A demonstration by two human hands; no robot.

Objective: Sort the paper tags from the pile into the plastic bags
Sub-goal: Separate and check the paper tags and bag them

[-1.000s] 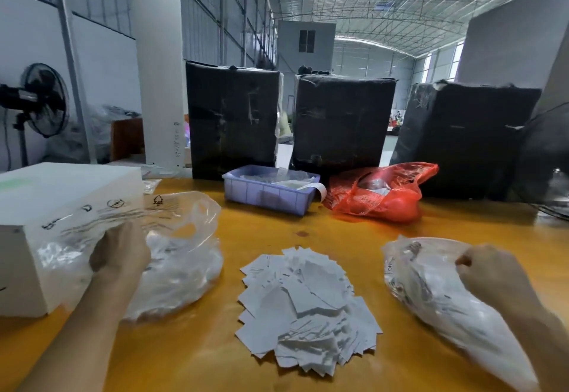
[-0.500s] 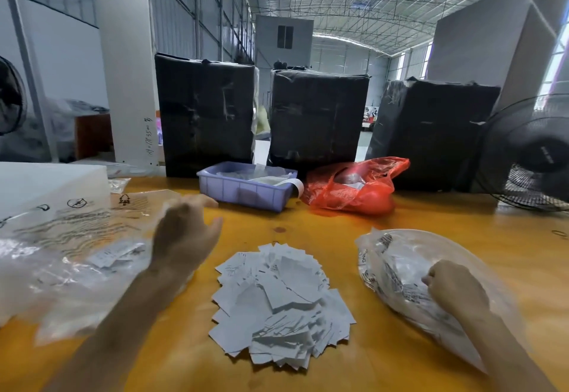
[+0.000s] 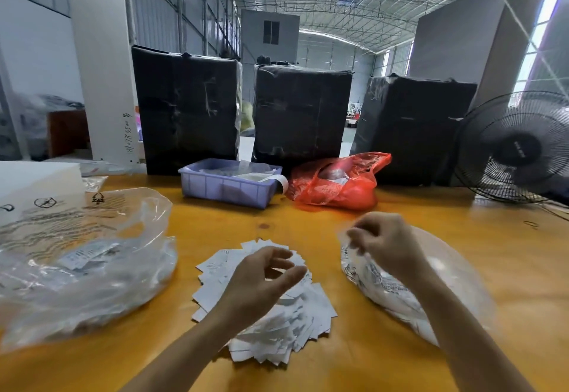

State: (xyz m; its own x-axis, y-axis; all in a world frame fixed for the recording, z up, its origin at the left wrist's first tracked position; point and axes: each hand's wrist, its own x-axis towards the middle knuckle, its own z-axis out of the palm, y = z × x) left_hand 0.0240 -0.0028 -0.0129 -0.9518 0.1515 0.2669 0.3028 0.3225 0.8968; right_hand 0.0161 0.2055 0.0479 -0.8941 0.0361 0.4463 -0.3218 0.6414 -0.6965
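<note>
So I'm at a glossy orange-yellow wooden worktop in a big warehouse with a metal truss roof. Past my hands, along the far edge, three black-wrapped boxes stand in a row, with a lilac plastic tray and a crumpled red plastic bag just in front of them. A black fan sits off beyond my right hand, and a white box is way out past my left.

The pile of paper tags is right between my forearms: small white rectangles, all fanned out and overlapping, some with faint print on them. There's a clear plastic bag on each side. The left bag is well out from my left hand, big and crinkly, with printed warning symbols and a few tags showing through. The right bag lies under my right hand and wrist and has tags showing through too.

My left hand hangs over the middle of the pile, fingers loosely curled and apart, gripping nothing. My right hand is up over the near end of the right bag with fingers bunched together; it's blurry, so I can't tell whether they're pinching a tag or the plastic.
</note>
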